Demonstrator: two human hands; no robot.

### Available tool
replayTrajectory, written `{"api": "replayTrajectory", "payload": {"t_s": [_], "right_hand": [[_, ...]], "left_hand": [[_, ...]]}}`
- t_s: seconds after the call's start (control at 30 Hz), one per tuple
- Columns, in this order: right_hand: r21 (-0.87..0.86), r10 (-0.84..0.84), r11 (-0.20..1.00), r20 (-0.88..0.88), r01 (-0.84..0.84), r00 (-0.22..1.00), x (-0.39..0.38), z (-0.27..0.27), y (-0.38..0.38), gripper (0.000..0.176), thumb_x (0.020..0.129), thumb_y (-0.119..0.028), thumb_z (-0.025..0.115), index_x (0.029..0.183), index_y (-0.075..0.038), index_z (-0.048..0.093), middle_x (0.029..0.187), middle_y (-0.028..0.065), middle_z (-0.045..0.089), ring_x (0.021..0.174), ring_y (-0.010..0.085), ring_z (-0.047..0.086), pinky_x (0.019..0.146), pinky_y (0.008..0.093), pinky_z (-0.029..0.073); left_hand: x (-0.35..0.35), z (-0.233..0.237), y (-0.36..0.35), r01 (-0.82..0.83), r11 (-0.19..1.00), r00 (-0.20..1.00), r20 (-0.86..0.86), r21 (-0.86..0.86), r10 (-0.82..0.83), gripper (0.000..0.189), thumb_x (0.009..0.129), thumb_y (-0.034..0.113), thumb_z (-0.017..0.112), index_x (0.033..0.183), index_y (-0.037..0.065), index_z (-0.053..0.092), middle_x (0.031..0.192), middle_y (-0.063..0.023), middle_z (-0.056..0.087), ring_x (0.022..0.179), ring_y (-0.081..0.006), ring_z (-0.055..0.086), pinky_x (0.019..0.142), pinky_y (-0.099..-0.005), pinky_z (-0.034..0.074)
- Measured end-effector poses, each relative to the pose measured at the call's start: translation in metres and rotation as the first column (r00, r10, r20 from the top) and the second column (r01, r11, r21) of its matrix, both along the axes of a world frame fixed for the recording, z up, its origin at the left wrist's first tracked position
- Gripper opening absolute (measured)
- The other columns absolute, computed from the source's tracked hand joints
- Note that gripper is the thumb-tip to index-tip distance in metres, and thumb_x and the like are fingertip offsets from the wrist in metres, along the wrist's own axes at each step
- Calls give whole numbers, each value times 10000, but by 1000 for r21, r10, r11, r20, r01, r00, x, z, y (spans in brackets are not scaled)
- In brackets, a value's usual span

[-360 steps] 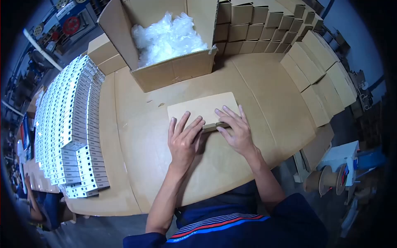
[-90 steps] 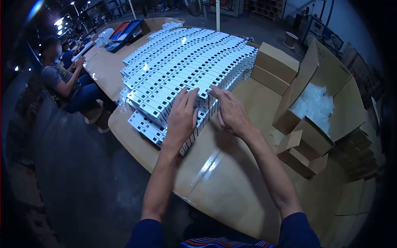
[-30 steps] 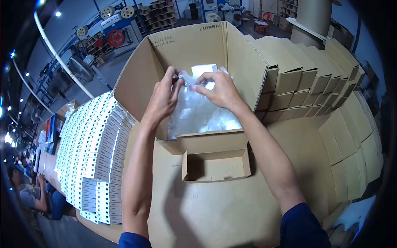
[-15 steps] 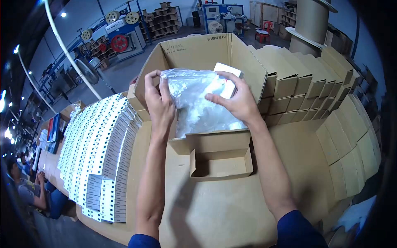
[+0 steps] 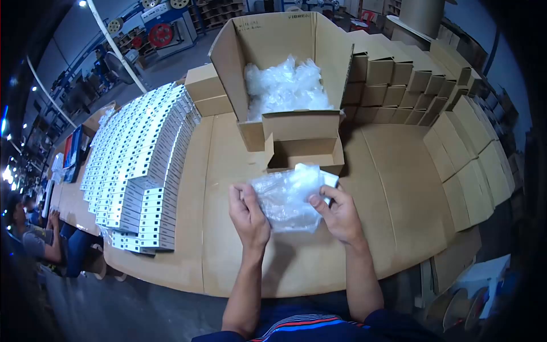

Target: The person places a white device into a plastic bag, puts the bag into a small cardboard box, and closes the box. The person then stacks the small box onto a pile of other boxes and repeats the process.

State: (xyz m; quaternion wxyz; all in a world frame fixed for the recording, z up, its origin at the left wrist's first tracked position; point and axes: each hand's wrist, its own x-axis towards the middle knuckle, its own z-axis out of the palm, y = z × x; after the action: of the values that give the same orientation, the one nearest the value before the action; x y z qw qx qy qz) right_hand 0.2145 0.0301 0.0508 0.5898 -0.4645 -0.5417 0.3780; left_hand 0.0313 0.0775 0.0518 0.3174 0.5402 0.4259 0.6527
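1. Bag (image 5: 288,196) of clear plastic is held in both hands above the table (image 5: 393,188), just in front of the small box (image 5: 305,155).
2. Left hand (image 5: 249,214) pinches the left edge of the bag, thumb pressed against fingers.
3. Right hand (image 5: 340,214) is clamped on the right side of the bag, together with a white box (image 5: 329,181).
4. I cannot tell if the white box is inside the bag or only against it.
5. Small box stands open and looks empty, so nothing seems packed in it yet.
6. Rows of white boxes (image 5: 137,154) lie at the left and more bags fill the big carton (image 5: 268,43), so I judge that much work is left.
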Motion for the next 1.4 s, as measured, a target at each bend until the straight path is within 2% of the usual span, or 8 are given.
{"api": "replayTrajectory", "payload": {"t_s": [0.07,0.17,0.3,0.33,0.47,0.73,0.93,1.4], "right_hand": [[-121,-31,993,-113,17,993,-10,-10,-25,225,994,-222,727,936,-7,760,946,85,629,910,150,570,819,288,465],[-47,-137,989,41,139,990,-22,-19,-54,212,986,-214,735,928,-13,770,962,87,636,891,165,575,827,285,465],[-3,-233,971,179,238,956,-31,-24,-78,160,932,-149,788,923,8,758,1029,124,628,898,203,608,804,341,508],[14,-235,972,184,236,955,-33,-28,-81,160,891,-115,816,911,22,738,1126,168,635,969,251,647,824,366,531],[208,-249,961,362,183,898,-34,-21,-81,160,851,-83,823,891,28,714,1265,229,615,1063,329,664,880,388,539],[225,-269,957,445,184,854,-23,-21,-77,143,826,-43,816,888,30,710,1315,249,590,1113,371,657,907,419,540],[227,-260,959,468,170,845,-19,-22,-76,126,826,-11,803,901,38,715,1335,245,574,1120,360,656,911,419,542],[173,-246,968,484,184,840,-14,-26,-78,127,842,-15,793,937,34,725,1360,233,559,1117,354,659,918,417,545]], "left_hand": [[-7,-10,-29,56,993,998,12,-101,-55,214,1110,194,478,975,30,498,814,2,488,724,-69,433,624,-249,373],[-15,-20,-50,-105,992,993,-63,-69,101,242,1124,186,443,932,47,493,850,-2,465,770,-85,418,687,-263,398],[-36,-5,-70,-99,934,846,-466,342,260,156,980,89,657,1103,-2,621,1069,-128,641,968,-245,606,812,-337,482],[-38,-6,-74,-3,940,823,-533,341,196,332,872,63,751,1186,3,662,1148,-153,659,1041,-311,623,869,-375,487],[-21,19,-71,193,947,717,-696,257,43,288,836,66,790,1107,46,695,1082,-115,676,995,-309,636,886,-403,472],[-16,-2,-65,248,921,781,-625,302,-5,281,740,20,878,939,49,683,937,-81,666,881,-260,653,724,-380,518],[-6,-3,-62,223,952,835,-546,211,-75,243,779,24,849,961,38,688,991,-100,672,898,-286,655,796,-416,536],[-5,-7,-53,347,927,732,-659,141,-174,211,876,-62,714,1041,31,621,933,-101,680,875,-286,655,833,-405,514]]}}
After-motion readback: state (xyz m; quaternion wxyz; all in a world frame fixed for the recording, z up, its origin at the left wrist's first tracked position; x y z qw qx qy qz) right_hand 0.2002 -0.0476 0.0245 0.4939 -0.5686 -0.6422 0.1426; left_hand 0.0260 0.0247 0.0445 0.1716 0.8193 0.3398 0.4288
